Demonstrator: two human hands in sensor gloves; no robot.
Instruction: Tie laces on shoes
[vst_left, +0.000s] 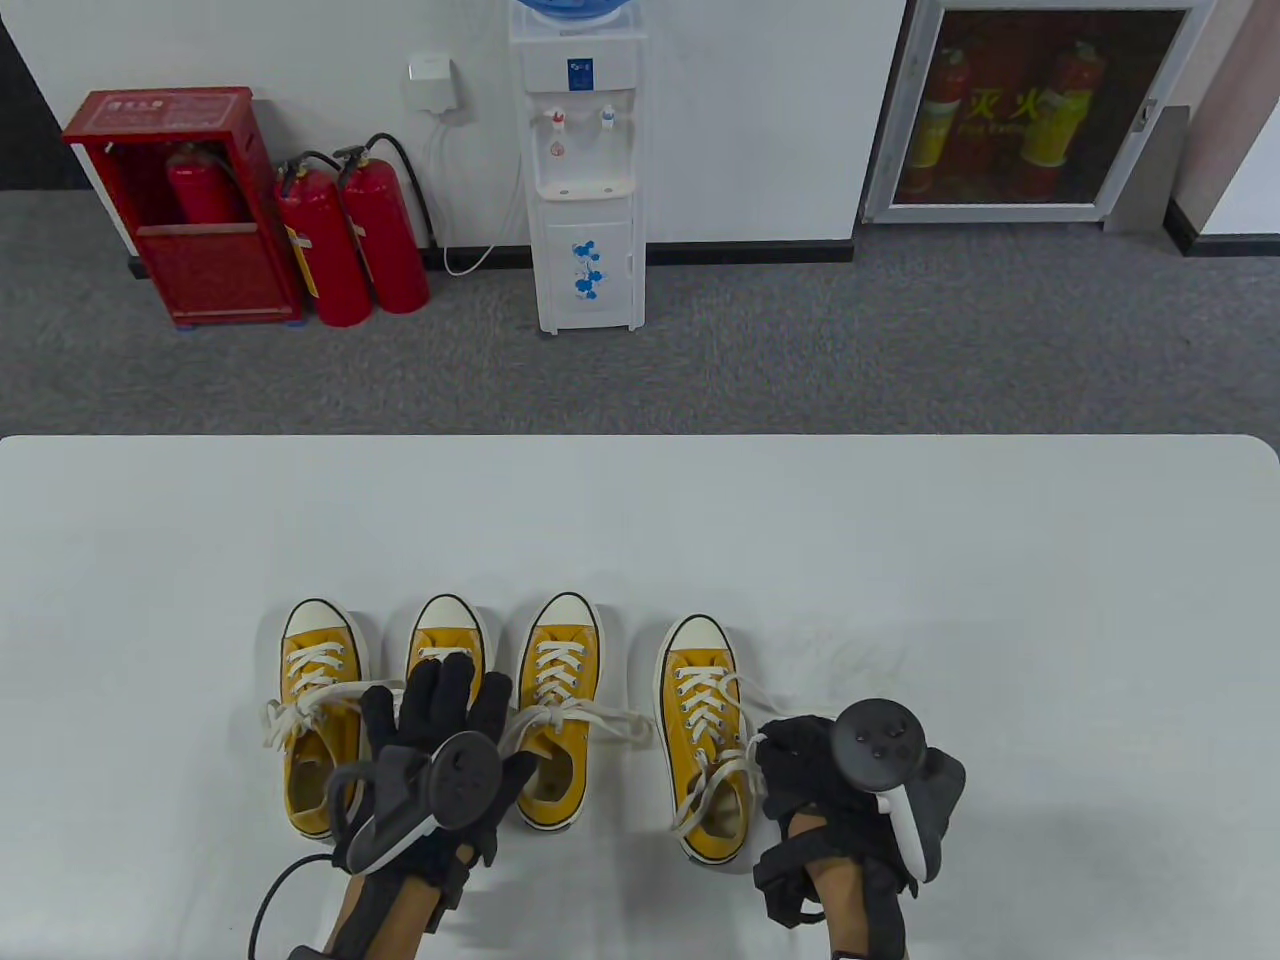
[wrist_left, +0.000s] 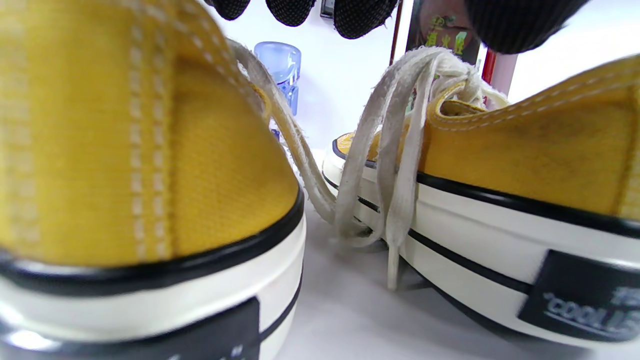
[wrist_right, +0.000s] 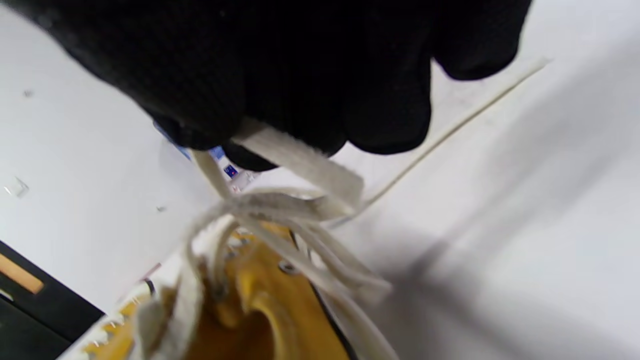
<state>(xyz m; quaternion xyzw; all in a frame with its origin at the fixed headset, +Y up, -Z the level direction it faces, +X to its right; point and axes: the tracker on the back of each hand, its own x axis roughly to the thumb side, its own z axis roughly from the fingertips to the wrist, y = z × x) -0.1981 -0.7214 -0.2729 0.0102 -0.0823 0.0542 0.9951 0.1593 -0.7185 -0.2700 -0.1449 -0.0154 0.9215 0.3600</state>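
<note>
Four shoes (vst_left: 560, 700) lined up, right grip (vst_left: 800, 765) curled on one lace (wrist_right: 300, 162), left grip (vst_left: 440, 720) spread flat, holding nothing; too hard a tug risks undoing the half-made knot (wrist_right: 270, 205).

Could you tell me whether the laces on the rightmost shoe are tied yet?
Not yet tied: the rightmost shoe's laces hang loose, and the right hand pinches one lace end.

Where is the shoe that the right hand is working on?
In the table view, that yellow shoe is the rightmost of four, set slightly apart, just left of the right hand, which pinches its lace.
</note>
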